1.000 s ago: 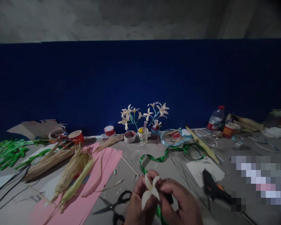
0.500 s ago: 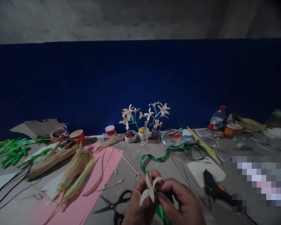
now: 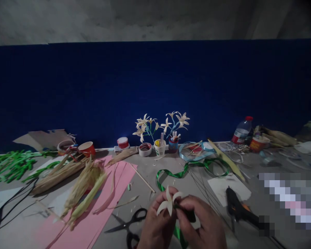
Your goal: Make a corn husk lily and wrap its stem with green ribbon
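Observation:
Low in the middle, a cream artificial flower (image 3: 169, 204) with slender curved petals is held in my left hand (image 3: 155, 224), whose fingers are closed behind it. My right hand (image 3: 203, 218) pinches the green ribbon (image 3: 180, 237) at the flower's base, fingers pressed together. The ribbon hangs below the hands, and more of it curls over the table beyond them. The flower's stem is hidden by my fingers. Left of my hands lie black scissors (image 3: 126, 225) with their blades apart. To the right rests a black glue gun (image 3: 239, 207) beside a white paper sheet (image 3: 229, 188).
Dried corn husks (image 3: 80, 190) lie on pink paper (image 3: 103, 216) at left, near green fuzzy stems (image 3: 12, 166). Finished flowers (image 3: 142, 126) stand at the back among paint pots and a paper cup (image 3: 160, 149). A plastic bottle (image 3: 241, 133) stands back right. Thin wires cross the table.
The flower has tilted, its petals turning slightly upward and to the right. Both hands stay together at its base, still closed. The view has shifted slightly.

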`<state>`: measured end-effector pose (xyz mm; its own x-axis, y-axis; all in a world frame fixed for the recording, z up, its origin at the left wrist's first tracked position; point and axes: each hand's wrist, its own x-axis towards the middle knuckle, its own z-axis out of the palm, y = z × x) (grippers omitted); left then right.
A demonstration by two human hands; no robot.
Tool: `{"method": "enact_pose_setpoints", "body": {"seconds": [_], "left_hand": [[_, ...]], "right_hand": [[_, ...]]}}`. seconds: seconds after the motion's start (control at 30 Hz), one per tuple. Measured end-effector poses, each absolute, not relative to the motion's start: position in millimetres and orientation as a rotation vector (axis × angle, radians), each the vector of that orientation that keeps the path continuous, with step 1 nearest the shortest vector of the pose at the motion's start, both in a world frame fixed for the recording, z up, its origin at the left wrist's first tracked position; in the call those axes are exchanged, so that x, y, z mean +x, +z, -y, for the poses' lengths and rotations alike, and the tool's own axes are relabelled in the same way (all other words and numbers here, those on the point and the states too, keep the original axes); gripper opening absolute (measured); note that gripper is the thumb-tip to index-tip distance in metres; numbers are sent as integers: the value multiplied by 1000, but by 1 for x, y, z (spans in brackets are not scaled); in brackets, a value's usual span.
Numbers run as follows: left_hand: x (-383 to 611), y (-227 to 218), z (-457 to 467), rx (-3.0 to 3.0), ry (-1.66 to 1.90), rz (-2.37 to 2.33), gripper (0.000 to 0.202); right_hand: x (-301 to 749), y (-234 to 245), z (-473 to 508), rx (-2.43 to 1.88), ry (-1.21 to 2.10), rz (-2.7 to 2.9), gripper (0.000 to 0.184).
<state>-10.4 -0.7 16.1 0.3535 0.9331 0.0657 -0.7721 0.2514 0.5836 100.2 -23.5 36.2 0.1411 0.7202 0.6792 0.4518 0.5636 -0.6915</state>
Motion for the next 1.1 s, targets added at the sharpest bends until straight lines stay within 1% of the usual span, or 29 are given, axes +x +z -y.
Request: {"method": "enact_pose_setpoints", "body": {"seconds": [0.13, 0.27, 0.37, 0.43, 0.57, 0.67, 0.87, 1.1], "left_hand": [[-18, 16, -5, 684, 1138, -303, 32], [-24, 19, -14, 760, 1083, -284, 33], [-23, 19, -17, 781, 1078, -310, 37], [-22, 17, -16, 766, 1097, -338, 37], [-16, 13, -12, 689, 1151, -320, 26], [-14, 12, -9, 653, 1148, -265, 23], [-18, 10, -8, 639, 1173, -271, 22], [-20, 9, -9, 697, 1204, -342, 26]], "right_hand": [[102, 32, 21, -1125, 457, 1510, 7], [107, 30, 16, -1160, 583, 1575, 10], [109, 26, 12, -1138, 554, 1615, 9], [109, 22, 10, -1111, 457, 1629, 7], [110, 22, 11, -1057, 231, 1683, 6], [110, 26, 13, -1061, 171, 1768, 9], [107, 26, 10, -1062, 268, 1703, 9], [111, 24, 9, -1067, 525, 1592, 5]]}}
